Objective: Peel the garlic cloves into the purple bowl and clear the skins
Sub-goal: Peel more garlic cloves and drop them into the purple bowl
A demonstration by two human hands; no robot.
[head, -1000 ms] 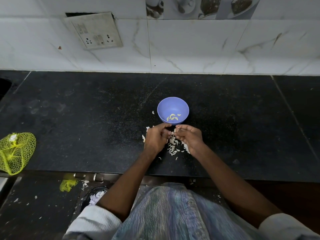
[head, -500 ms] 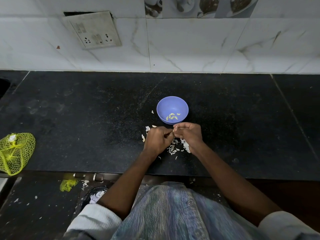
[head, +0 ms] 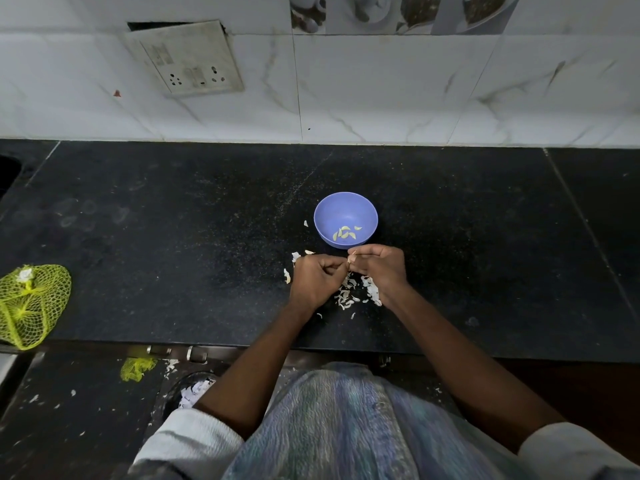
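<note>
The garlic clove (head: pixel 351 260) is tiny and pale, with a thin bit of skin sticking up; it sits between the two hands, just in front of the purple bowl (head: pixel 345 220); the left hand (head: pixel 316 278) has its fingers curled and pinching one side of the clove; the right hand (head: pixel 381 265) has its fingers curled too, clamped on the other side; the two hands touch at the fingertips.

The purple bowl is round and stands on the black surface (head: pixel 173 237); a few peeled cloves (head: pixel 346 233), pale yellow-green, lie at its bottom.

White skins (head: pixel 353 292) lie in a small heap on the surface under and between the hands; a few more bits (head: pixel 295 256) lie just left of the left hand; the hands hide part of the heap.

A yellow net bag (head: pixel 31 306) lies far off at the left edge of the surface; a switch plate (head: pixel 187 57) hangs on the white tiled wall (head: pixel 415 91) behind; more white bits (head: pixel 194 393) lie on the floor below.
</note>
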